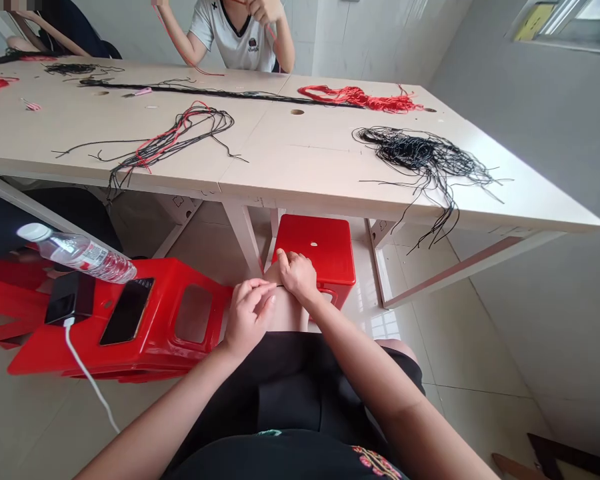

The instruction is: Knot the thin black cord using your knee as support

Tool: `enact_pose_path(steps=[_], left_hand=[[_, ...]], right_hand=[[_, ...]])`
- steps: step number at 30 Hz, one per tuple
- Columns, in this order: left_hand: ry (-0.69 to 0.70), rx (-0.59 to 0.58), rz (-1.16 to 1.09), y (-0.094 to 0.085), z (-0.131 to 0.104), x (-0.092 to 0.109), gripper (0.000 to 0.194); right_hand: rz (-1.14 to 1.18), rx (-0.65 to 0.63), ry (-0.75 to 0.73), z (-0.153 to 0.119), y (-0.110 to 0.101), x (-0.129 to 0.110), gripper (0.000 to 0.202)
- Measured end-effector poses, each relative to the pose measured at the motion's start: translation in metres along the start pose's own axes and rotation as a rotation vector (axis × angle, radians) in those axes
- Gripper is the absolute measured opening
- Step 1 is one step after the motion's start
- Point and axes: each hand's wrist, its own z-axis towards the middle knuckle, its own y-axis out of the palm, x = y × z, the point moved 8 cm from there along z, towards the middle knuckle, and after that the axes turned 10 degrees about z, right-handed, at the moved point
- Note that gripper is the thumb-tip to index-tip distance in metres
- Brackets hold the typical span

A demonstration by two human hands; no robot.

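Note:
My left hand is over my bare knee, its thumb and fingers drawn together at a short bit of thin black cord. That cord runs across to my right hand, which is curled on top of the same knee with the cord passing beneath it. Most of the cord is hidden by the two hands. Just beyond the knee stands a red plastic stool.
On the table lie a black cord tangle, a black-and-red cord bundle and red cord. Left, another red stool carries a water bottle, phone and power bank. A person sits opposite.

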Motion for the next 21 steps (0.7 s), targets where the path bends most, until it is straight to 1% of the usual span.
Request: enact_pose_path(steps=[2,4,7,9,11,15,18,19,21], left_hand=[[0.011,-0.059,0.011,0.01,0.013,0.001,0.02],[-0.001,-0.107,-0.005,0.019,0.021,0.0,0.017],[-0.083,-0.163,-0.018,0.026,0.026,-0.005,0.01],[-0.105,-0.196,0.015,0.028,0.026,-0.006,0.009],[-0.066,-0.231,0.082,0.028,0.027,-0.003,0.012],[0.086,-0.3,0.249,0.032,0.03,0.007,0.022],[0.17,-0.312,0.315,0.034,0.032,0.012,0.027],[0.174,-0.308,0.301,0.034,0.033,0.013,0.026],[0.129,-0.306,0.235,0.033,0.035,0.01,0.022]], right_hand=[[0.037,-0.007,0.017,0.0,0.002,0.003,0.066],[0.094,-0.002,0.024,0.0,0.003,0.006,0.066],[0.172,0.032,-0.004,-0.001,0.002,0.007,0.063],[0.218,0.056,-0.031,-0.003,0.002,0.007,0.061],[0.264,0.078,-0.051,-0.003,0.002,0.007,0.06],[0.334,0.131,-0.064,-0.003,0.002,0.007,0.059],[0.387,0.151,-0.06,-0.004,0.002,0.008,0.057],[0.416,0.153,-0.051,-0.004,0.003,0.009,0.058],[0.472,0.155,-0.026,-0.004,0.003,0.012,0.062]])
